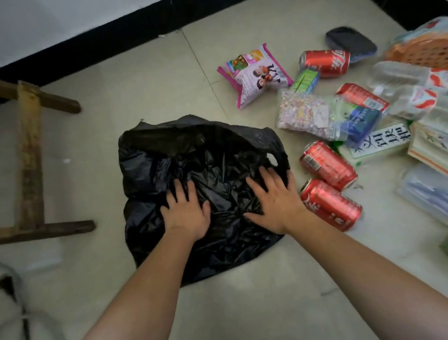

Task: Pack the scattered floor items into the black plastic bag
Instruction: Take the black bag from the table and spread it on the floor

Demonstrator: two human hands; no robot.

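A crumpled black plastic bag (189, 156) lies flat on the tiled floor in the middle of the view. My left hand (186, 211) rests on its near part with the fingers spread. My right hand (273, 200) presses flat on the bag's right side, just below a handle hole. To the right lie scattered items: red cola cans (328, 164) (330, 204) (326, 62), a pink snack packet (254, 75), a clear pouch of small sweets (304, 115), a blue packet (361, 124), clear plastic bottles (411, 91) and a white labelled pack (380, 141).
A wooden frame (28, 160) lies on the floor at the left. A grey hose or cable (23, 309) curls at the lower left. A black skirting strip (124, 34) lines the wall behind. An orange round lid (429, 53) and a dark pouch (351, 40) lie far right.
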